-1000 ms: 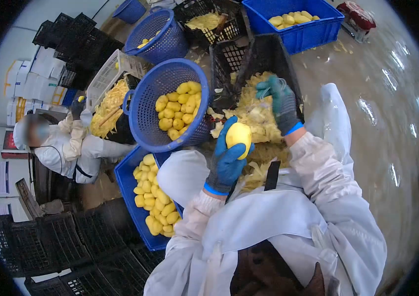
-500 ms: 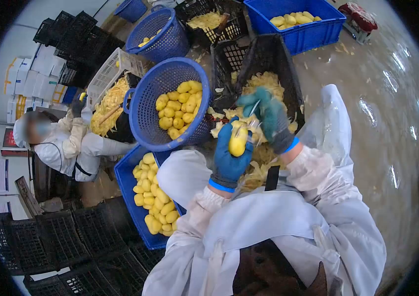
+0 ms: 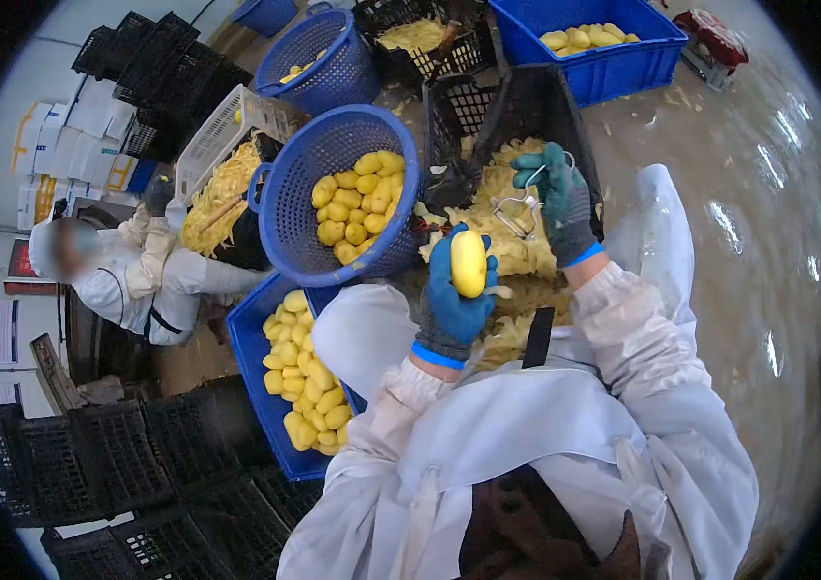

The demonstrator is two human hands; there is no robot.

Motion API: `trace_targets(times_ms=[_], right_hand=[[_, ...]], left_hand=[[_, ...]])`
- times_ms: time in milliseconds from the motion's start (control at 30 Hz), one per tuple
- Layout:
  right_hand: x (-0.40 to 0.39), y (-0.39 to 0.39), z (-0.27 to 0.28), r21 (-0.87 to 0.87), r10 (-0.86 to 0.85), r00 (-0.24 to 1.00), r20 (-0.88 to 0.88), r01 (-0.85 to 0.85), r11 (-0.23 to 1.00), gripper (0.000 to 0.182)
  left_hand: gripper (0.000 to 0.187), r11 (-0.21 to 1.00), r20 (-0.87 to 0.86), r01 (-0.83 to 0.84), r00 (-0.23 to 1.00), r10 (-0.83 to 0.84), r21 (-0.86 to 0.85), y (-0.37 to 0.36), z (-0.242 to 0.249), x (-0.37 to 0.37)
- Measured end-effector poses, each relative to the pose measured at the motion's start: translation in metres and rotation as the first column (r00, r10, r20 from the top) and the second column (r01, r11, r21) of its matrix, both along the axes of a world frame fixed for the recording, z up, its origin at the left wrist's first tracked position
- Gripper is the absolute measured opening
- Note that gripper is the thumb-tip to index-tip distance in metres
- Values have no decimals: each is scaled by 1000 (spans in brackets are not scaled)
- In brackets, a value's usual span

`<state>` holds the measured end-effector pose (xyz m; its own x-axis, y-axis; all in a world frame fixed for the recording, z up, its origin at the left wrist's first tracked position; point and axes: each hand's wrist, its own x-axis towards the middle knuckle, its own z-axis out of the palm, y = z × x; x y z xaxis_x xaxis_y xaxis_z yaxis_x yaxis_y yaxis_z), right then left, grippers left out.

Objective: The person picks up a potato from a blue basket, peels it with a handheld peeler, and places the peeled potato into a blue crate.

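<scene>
My left hand [image 3: 451,307], in a blue-green glove with a bright blue wristband, is closed round a peeled yellow potato [image 3: 469,263]. A pale strip sticks out at the side of its fingers. To the right, my right hand [image 3: 565,198], gloved alike, grips the metal handle of a peeler [image 3: 519,215], its frame pointing down and left. The peeler is apart from the potato. Beneath both hands lie heaped potato peelings [image 3: 496,242], partly in a black crate [image 3: 577,126].
Left of my hands, a blue round basket [image 3: 280,208] and a blue crate [image 3: 254,404] hold potatoes. Another blue potato crate [image 3: 614,82] stands at the back. A co-worker [image 3: 154,271] sits at left by a peelings heap [image 3: 219,208]. Black crates [image 3: 101,459] line the lower left.
My right hand has moved up and right, taking the peeler away from the potato. The potato now sits more upright in my left hand, its smooth side showing.
</scene>
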<state>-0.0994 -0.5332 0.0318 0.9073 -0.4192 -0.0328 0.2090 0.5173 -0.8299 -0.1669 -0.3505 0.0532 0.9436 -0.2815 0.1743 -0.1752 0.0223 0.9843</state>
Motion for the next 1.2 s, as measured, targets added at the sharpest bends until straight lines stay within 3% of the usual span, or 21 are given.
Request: trace_targets(times_ms=[67, 133, 167, 233, 300, 333, 400, 433, 500, 600, 633, 700, 733, 767, 833, 933, 967, 1067, 1133, 1167, 1200], right_hand=[[-5, 8, 1, 0, 105, 994, 40, -105, 994, 34], [-21, 36, -5, -370, 200, 975, 95, -152, 916, 34], [-34, 45, 29, -140, 214, 976, -41, -218, 966, 33], [-8, 20, -2, 31, 135, 989, 53, -136, 990, 31], [4, -4, -11, 68, 27, 999, 17, -28, 997, 28], [1, 1, 2, 89, 113, 993, 41, -116, 989, 29], [-22, 30, 20, 126, 277, 958, 75, -285, 950, 30], [-27, 42, 14, -474, 155, 979, 131, -75, 878, 32], [-13, 26, 9, -241, 108, 993, 39, -95, 966, 35], [13, -18, -11, 69, 11, 1000, 1, -11, 998, 38], [7, -14, 2, 44, 58, 998, -2, -58, 997, 39], [-13, 14, 21, 109, 165, 986, -3, -163, 981, 38], [-22, 30, 26, 201, 225, 974, 7, -222, 954, 36], [-25, 37, 23, -103, 305, 951, 45, -299, 949, 34], [-8, 26, 3, 12, 159, 983, 91, -161, 987, 34], [-3, 9, 20, 41, 173, 983, 61, -175, 984, 36], [-9, 13, 26, 16, 242, 970, 27, -242, 970, 39], [-33, 48, 39, 108, 376, 926, -23, -372, 922, 40], [-29, 43, 30, 9, 394, 917, -58, -394, 919, 38], [-21, 38, 19, 3, 317, 948, -13, -317, 948, 38], [-10, 30, 2, -1, 237, 971, 33, -237, 972, 38]], left_hand=[[51, 1000, -84, -22, 996, 21, -6, -5, 15, -2], [49, 970, 300, -59, 954, -15, 236, -6, 13, 3], [49, 993, 75, 74, 994, -81, 93, -7, 19, 2], [49, 940, -320, 87, 926, -198, -331, -5, 17, 1], [46, 946, -313, 41, 939, -147, -322, -4, 17, 1], [44, 948, -309, 17, 944, -121, -317, -3, 17, 1], [41, 962, 174, -28, 984, -21, 272, -2, 2, 5], [41, 976, 174, -37, 985, -1, 214, -9, 1, 5], [40, 970, 94, -10, 996, -14, 243, -9, 25, -4], [40, 950, -374, -4, 920, -118, -311, -4, 32, 0], [40, 963, -329, 5, 939, -96, -268, -4, 30, 0], [42, 942, 210, -59, 978, -13, 329, 0, 15, 4], [42, 944, 246, -59, 969, -25, 325, -3, 16, 4], [42, 943, 277, -61, 960, -33, 326, -4, 17, 0], [45, 931, 283, -109, 959, 7, 348, -6, 12, 3], [49, 993, 77, -26, 997, 17, 112, -10, 34, -3], [55, 978, 211, -134, 973, 99, 162, -11, 20, -5], [63, 987, 140, 109, 982, -125, 121, -14, 31, 1], [67, 988, -6, 140, 990, -140, 61, -7, 16, -5], [65, 985, 42, 103, 993, -110, 137, -3, 13, -9], [62, 964, -151, 203, 962, -229, -171, -1, 13, -10]])
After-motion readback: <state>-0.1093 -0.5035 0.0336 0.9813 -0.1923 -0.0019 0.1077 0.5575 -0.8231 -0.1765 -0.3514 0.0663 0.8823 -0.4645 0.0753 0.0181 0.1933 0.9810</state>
